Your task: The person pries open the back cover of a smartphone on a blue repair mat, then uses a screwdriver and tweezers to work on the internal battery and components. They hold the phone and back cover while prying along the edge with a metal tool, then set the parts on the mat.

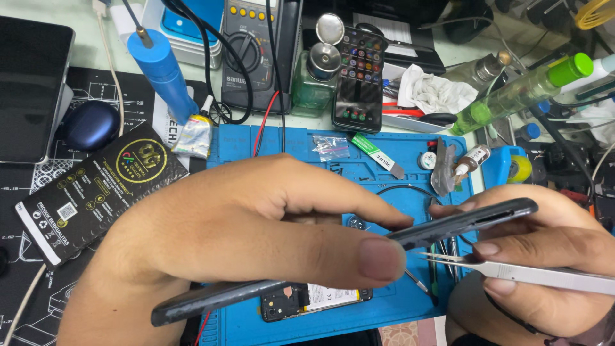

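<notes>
1. Clearly the work in hand is fine work along the edge of a dark phone frame (346, 266), which runs edge-on across the lower middle of the frame, from lower left up toward the right.
2. The left hand (243, 224) is closed on that frame, thumb low and forefinger above it, pinching it near the centre of the picture.
3. The right hand (544, 247), at the right edge, steadies the frame's upper end with its fingers and also grips metal tweezers (512, 269); their tips point left, just beside the frame's underside and near the left thumb.
4. Whether the tweezer tips hold anything is too small to tell.
5. Under the hands lies a blue repair mat (410, 176); an opened phone body (314, 300) with its battery showing rests at lower centre.
6. Further off, a lit phone (359, 80) and a multimeter (246, 54) stand at upper centre, a blue-handled tool (163, 67) at upper left, a black packet (96, 189) at left.
7. My judgement: the next move calls for a steady pinch from the left hand while the tweezer tips meet the frame's edge exactly.
</notes>
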`<state>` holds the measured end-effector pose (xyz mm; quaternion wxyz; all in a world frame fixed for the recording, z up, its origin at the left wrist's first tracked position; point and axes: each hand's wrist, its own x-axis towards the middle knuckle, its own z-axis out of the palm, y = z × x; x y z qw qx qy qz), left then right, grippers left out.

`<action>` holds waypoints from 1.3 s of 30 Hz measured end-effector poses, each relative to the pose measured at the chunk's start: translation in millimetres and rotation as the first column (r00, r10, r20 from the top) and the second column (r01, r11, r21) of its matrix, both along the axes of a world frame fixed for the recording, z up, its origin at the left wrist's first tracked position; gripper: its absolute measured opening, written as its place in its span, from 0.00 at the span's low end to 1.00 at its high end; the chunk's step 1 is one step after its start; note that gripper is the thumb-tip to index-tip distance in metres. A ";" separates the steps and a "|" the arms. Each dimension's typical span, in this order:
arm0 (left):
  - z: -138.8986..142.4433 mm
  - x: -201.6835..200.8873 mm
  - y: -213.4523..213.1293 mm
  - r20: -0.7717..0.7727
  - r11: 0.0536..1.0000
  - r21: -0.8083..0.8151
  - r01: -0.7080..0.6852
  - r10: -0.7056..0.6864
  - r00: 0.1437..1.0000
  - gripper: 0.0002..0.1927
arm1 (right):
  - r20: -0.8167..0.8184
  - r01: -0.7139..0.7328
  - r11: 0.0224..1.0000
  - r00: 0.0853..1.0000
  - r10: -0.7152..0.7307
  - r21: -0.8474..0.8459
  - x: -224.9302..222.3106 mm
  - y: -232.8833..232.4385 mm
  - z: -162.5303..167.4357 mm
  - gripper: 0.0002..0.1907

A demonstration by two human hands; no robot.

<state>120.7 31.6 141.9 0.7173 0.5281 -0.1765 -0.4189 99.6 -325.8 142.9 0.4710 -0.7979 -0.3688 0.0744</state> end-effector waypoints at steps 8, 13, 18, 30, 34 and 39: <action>-4.5 1.6 0.4 0.038 0.996 0.028 0.081 -0.082 0.996 0.28 | 0.007 0.024 0.998 1.000 -0.023 -0.057 -3.2 -1.5 3.5 0.09; -2.1 -0.4 1.0 -0.007 0.999 0.018 0.051 -0.051 0.999 0.26 | 0.013 0.003 1.000 1.000 -0.003 -0.011 -1.4 0.3 1.9 0.09; -4.8 6.5 -2.3 0.155 0.993 0.048 0.105 -0.111 0.982 0.24 | -0.006 0.008 1.000 1.000 -0.008 0.022 -0.8 1.7 0.6 0.10; -8.8 -0.7 3.9 -0.028 0.996 0.053 0.075 -0.074 0.997 0.27 | 0.004 0.015 1.000 1.000 -0.015 -0.021 -2.6 -2.6 0.6 0.09; -18.4 0.7 4.1 0.140 0.997 0.006 0.071 -0.071 0.988 0.30 | 0.011 0.006 0.999 1.000 -0.005 -0.037 -1.6 -2.1 2.7 0.10; -13.7 0.6 1.6 0.120 0.997 0.037 0.075 -0.079 0.990 0.29 | 0.009 0.019 1.000 1.000 -0.019 0.007 -3.5 -0.6 0.8 0.09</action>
